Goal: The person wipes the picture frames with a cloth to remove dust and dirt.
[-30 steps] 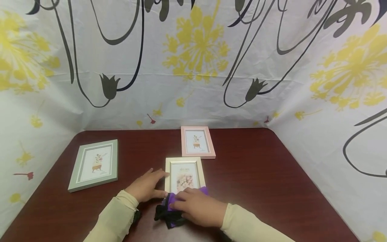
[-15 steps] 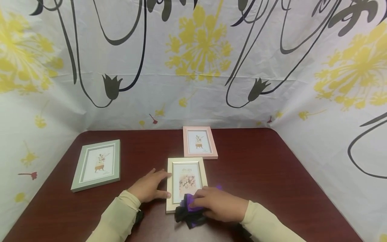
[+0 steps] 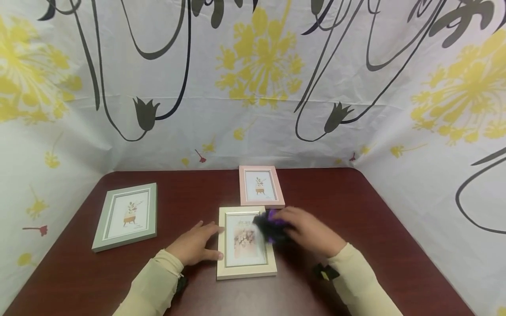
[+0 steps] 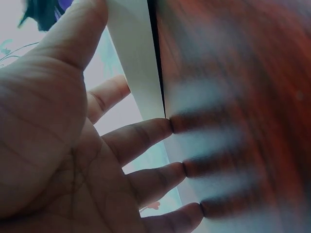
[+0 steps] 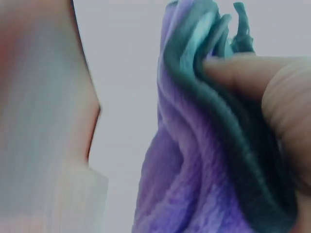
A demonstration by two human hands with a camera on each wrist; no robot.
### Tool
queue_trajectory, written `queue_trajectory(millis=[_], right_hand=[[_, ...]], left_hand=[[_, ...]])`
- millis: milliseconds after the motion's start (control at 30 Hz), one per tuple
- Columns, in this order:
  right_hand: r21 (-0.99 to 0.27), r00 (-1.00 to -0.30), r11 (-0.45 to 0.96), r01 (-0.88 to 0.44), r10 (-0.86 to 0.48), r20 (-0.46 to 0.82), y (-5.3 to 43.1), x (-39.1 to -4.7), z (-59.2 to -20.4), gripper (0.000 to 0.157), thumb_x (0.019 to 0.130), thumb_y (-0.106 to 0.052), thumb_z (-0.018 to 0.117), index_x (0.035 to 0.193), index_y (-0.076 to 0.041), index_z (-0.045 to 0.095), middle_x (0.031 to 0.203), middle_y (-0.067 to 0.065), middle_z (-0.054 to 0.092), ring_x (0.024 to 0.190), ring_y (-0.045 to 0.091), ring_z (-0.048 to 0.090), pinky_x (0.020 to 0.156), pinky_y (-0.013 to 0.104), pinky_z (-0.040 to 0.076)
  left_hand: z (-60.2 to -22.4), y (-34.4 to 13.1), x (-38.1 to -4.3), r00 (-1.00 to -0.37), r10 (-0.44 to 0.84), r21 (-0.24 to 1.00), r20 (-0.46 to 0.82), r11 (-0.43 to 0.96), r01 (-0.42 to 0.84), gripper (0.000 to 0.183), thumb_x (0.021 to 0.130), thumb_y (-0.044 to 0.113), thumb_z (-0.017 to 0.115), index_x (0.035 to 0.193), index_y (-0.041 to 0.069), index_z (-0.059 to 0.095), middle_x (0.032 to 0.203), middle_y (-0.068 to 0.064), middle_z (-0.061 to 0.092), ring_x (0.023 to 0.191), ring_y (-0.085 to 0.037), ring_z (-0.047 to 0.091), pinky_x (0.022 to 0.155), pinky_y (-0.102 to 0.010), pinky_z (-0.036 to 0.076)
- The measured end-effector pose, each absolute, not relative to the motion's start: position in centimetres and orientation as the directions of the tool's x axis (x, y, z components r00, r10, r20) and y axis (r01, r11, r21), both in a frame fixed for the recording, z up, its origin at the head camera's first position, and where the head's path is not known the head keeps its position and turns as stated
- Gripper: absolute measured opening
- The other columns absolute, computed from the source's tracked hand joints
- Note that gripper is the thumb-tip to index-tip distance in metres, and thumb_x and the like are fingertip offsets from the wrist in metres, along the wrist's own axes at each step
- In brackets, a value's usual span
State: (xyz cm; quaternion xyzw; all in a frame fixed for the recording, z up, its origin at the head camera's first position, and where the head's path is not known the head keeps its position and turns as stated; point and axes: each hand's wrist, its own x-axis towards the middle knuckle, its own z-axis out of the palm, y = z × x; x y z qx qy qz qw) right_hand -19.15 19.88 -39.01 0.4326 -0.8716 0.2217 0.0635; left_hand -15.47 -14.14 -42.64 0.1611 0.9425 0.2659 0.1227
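A cream picture frame (image 3: 244, 245) with a floral print lies flat on the table. At its left edge rests my left hand (image 3: 194, 245), thumb and fingertips touching the frame's side; in the left wrist view its fingers (image 4: 141, 138) are spread and fairly straight. My right hand (image 3: 314, 232) grips a bunched purple cloth (image 5: 184, 155) with dark edging over the frame's upper right part. In the head view this cloth (image 3: 272, 226) is blurred and covers part of the glass and right border.
A pink picture frame (image 3: 262, 186) lies just behind the cream one. The green picture frame (image 3: 126, 218) is at the left. Dark reddish-brown table (image 3: 340, 202) surrounds them, with a white patterned fabric wall (image 3: 178, 145) along the back and sides.
My right hand has carried the cloth from the cream frame's lower edge rightward, then up to its upper right side, uncovering the lower part. The left hand has stayed at the left edge.
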Motion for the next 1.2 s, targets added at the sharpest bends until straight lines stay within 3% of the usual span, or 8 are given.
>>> queue_trajectory(millis=[200, 267, 367, 467, 567, 1000, 1200], right_hand=[[-0.323, -0.823, 0.762, -0.561, -0.47, 0.319, 24.5, -22.1, -41.1, 0.043, 0.088, 0.003, 0.069, 0.13, -0.005, 0.062, 0.118, 0.015, 0.064, 0.11, 0.031, 0.061, 0.095, 0.05, 0.049], [-0.33, -0.879, 0.816, -0.474, -0.418, 0.229, 25.6, -22.3, -42.0, 0.048, 0.091, -0.006, 0.069, 0.137, -0.003, 0.057, 0.129, 0.023, 0.058, 0.118, 0.042, 0.056, 0.097, 0.058, 0.045], [-0.315, -0.926, 0.876, -0.364, -0.376, 0.024, 26.3, -21.9, -42.7, 0.068, 0.095, -0.033, 0.066, 0.15, -0.002, 0.041, 0.149, 0.032, 0.035, 0.135, 0.054, 0.034, 0.104, 0.071, 0.029], [-0.293, -0.924, 0.906, -0.306, -0.357, -0.137, 26.0, -21.3, -42.9, 0.091, 0.093, -0.058, 0.059, 0.156, -0.002, 0.025, 0.159, 0.033, 0.012, 0.142, 0.057, 0.011, 0.105, 0.077, 0.014], [-0.289, -0.92, 0.911, -0.295, -0.353, -0.172, 25.5, -21.1, -42.8, 0.1, 0.09, -0.066, 0.055, 0.157, -0.001, 0.02, 0.16, 0.031, 0.006, 0.144, 0.055, 0.006, 0.107, 0.077, 0.01], [-0.299, -0.921, 0.907, -0.295, -0.354, -0.163, 25.8, -21.6, -44.1, 0.1, 0.091, -0.064, 0.056, 0.158, -0.002, 0.017, 0.162, 0.028, 0.004, 0.145, 0.053, 0.005, 0.107, 0.076, 0.007], [-0.312, -0.915, 0.902, -0.297, -0.362, -0.177, 25.7, -21.4, -43.6, 0.098, 0.091, -0.064, 0.056, 0.158, -0.001, 0.018, 0.16, 0.031, 0.005, 0.144, 0.055, 0.005, 0.106, 0.077, 0.006]], left_hand=[[-42.4, -13.9, -15.5, -0.92, 0.366, 0.541, -0.138, 0.806, 0.239, 0.07, 0.08, 0.041, 0.082, 0.141, 0.017, 0.057, 0.151, -0.017, 0.044, 0.143, -0.045, 0.027, 0.112, -0.06, 0.028], [-42.4, -13.9, -15.4, -0.92, 0.364, 0.54, -0.143, 0.808, 0.236, 0.07, 0.08, 0.041, 0.082, 0.141, 0.017, 0.057, 0.151, -0.017, 0.044, 0.144, -0.045, 0.027, 0.112, -0.06, 0.028], [-42.3, -14.0, -15.4, -0.919, 0.363, 0.542, -0.152, 0.809, 0.23, 0.07, 0.08, 0.041, 0.082, 0.141, 0.017, 0.057, 0.151, -0.016, 0.044, 0.144, -0.045, 0.026, 0.112, -0.061, 0.028], [-42.2, -14.1, -15.4, -0.918, 0.367, 0.543, -0.152, 0.807, 0.233, 0.071, 0.08, 0.041, 0.082, 0.141, 0.017, 0.057, 0.151, -0.017, 0.044, 0.144, -0.045, 0.026, 0.112, -0.061, 0.028], [-42.1, -14.1, -15.3, -0.918, 0.367, 0.545, -0.148, 0.805, 0.234, 0.071, 0.08, 0.041, 0.082, 0.141, 0.016, 0.056, 0.151, -0.017, 0.044, 0.144, -0.045, 0.026, 0.112, -0.06, 0.027], [-41.6, -13.8, -15.0, -0.919, 0.358, 0.533, -0.168, 0.817, 0.221, 0.072, 0.081, 0.041, 0.082, 0.142, 0.015, 0.056, 0.15, -0.018, 0.044, 0.143, -0.046, 0.028, 0.111, -0.061, 0.028], [-41.5, -14.6, -14.0, -0.919, 0.369, 0.49, -0.137, 0.832, 0.261, 0.073, 0.079, 0.041, 0.083, 0.14, 0.011, 0.057, 0.142, -0.013, 0.054, 0.136, -0.045, 0.04, 0.109, -0.058, 0.034]])
